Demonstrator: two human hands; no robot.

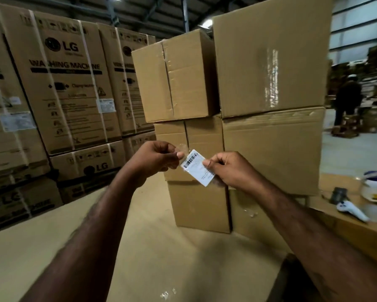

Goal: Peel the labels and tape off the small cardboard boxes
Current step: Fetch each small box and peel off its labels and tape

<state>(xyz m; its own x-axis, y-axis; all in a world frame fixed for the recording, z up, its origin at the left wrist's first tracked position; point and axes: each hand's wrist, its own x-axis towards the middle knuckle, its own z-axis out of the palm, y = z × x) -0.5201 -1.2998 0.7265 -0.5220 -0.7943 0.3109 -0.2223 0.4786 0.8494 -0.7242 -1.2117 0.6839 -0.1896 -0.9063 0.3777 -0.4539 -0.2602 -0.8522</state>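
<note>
A white barcode label (196,167) hangs in the air in front of a stack of plain brown cardboard boxes (270,147). My right hand (228,168) pinches its right edge between thumb and curled fingers. My left hand (159,156) pinches a strip of clear tape (183,148) stuck to the label's upper left corner. The label is off the boxes, held between both hands. A small box (199,205) stands low in the stack, just behind the label. Clear tape (271,77) still shines on the large upper right box.
Tall stacks of printed washing machine cartons (59,88) fill the left side. Flat cardboard (96,247) covers the work surface below my arms. At right lie a tape roll (376,186) and a white-handled tool (351,210). A person (348,99) stands far back right.
</note>
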